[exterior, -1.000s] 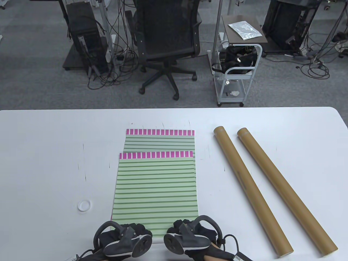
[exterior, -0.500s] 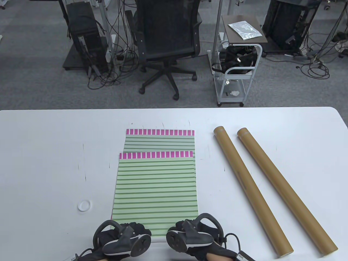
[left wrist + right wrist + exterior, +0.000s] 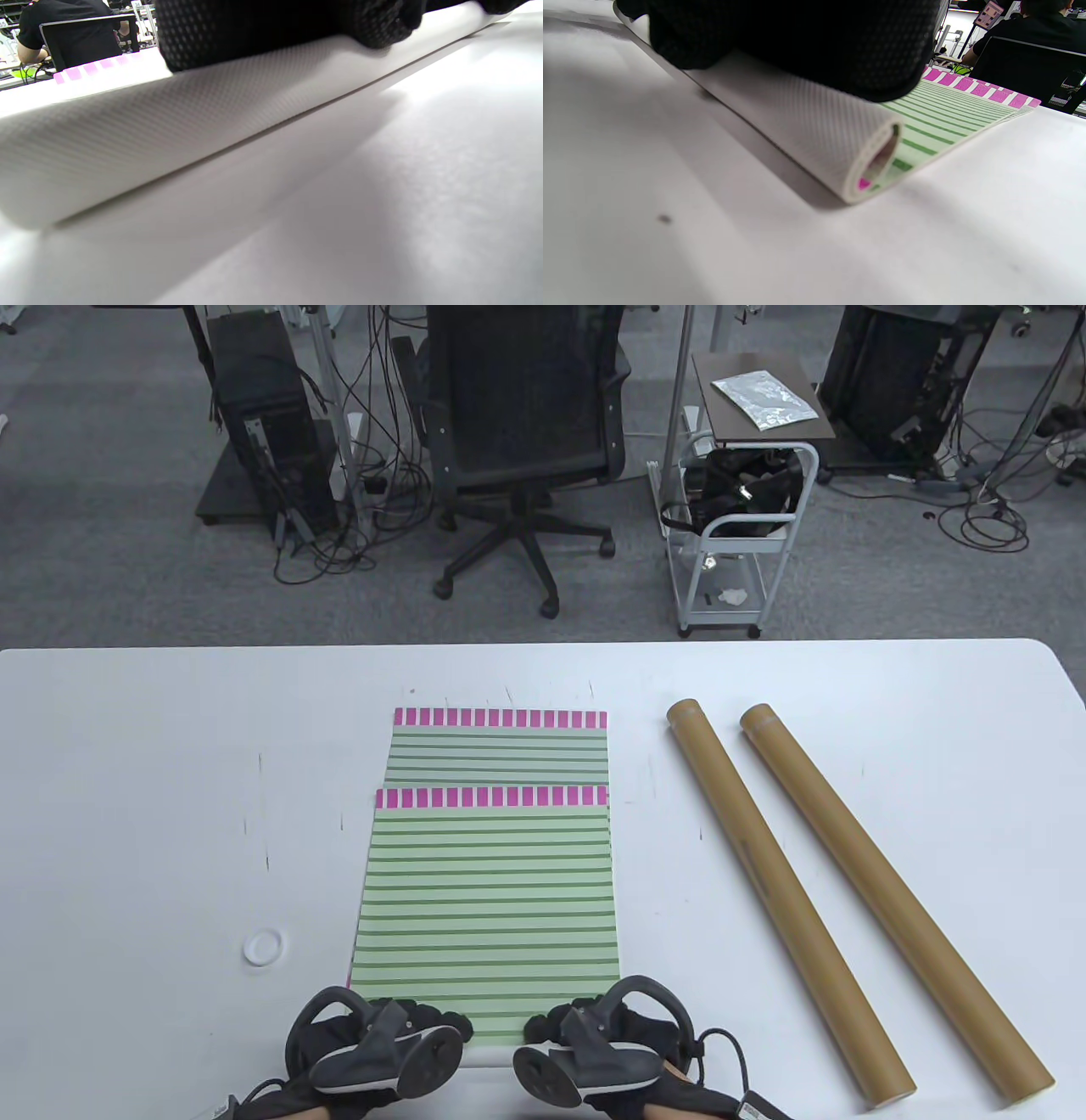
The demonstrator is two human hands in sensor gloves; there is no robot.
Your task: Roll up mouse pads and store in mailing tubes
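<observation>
Both hands are starting the roll at the near edge of the top mouse pad.

The left hand (image 3: pixel 382 1048) and the right hand (image 3: pixel 594 1048) are lying side by side on the near edge of the top mouse pad (image 3: pixel 485 899), with fingers curled over the small roll (image 3: pixel 814 127) that is forming there. The roll's long axis is running left to right, so I judge the coming move is pushing away from the person, toward the far pink end. The flat part is lying straight ahead of both hands, equally near to each. A second mouse pad (image 3: pixel 499 746) is lying under it, sticking out at the far side. Two mailing tubes (image 3: pixel 789 899) are waiting to the right, well apart from the pad, and a white cap (image 3: pixel 263 947) to the left, so the rolling path looks open.
</observation>
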